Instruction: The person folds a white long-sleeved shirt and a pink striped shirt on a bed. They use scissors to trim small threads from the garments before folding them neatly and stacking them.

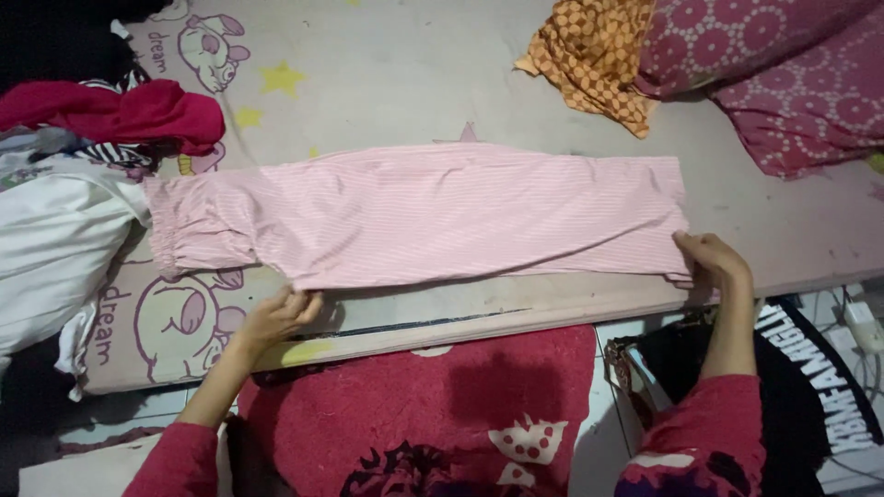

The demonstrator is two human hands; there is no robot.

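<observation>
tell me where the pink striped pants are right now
In the head view, the pink striped pants lie flat across the middle of the mattress, the left hand at their near edge and the right hand at their right end.
</observation>
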